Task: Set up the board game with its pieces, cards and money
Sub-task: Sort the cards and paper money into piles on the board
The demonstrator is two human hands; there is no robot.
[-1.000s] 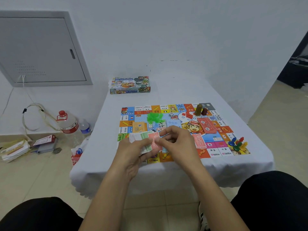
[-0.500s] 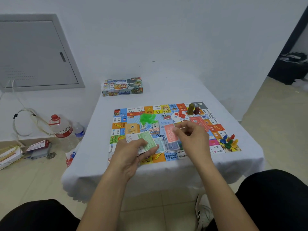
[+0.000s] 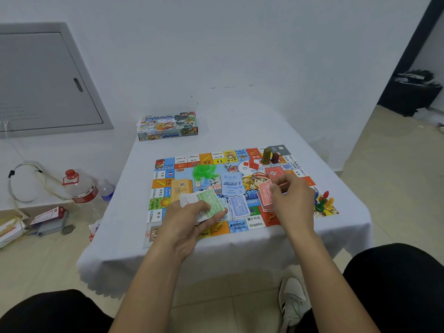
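White-clothed desk [image 3: 240, 126] against wall, board [image 3: 242, 188] flat near front edge, box [image 3: 168, 126] at back left. Left hand [image 3: 189, 219] grips money stack [image 3: 204, 205] over board's near-left. Right hand [image 3: 292, 195] pinches red note [image 3: 265, 195] above red pile, pawns [image 3: 323, 201] just right.

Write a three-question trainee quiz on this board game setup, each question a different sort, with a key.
1. True or false: the left hand holds a stack of paper notes with a green note on top.
2. Which colour is the note pinched by the right hand? A) red B) yellow C) black
3. Fill in: the colourful cardboard game box sits on the white-clothed table, beyond the printed board, at the far ____ corner.

Key: 1 true; 2 A, the red paper note; 3 left.
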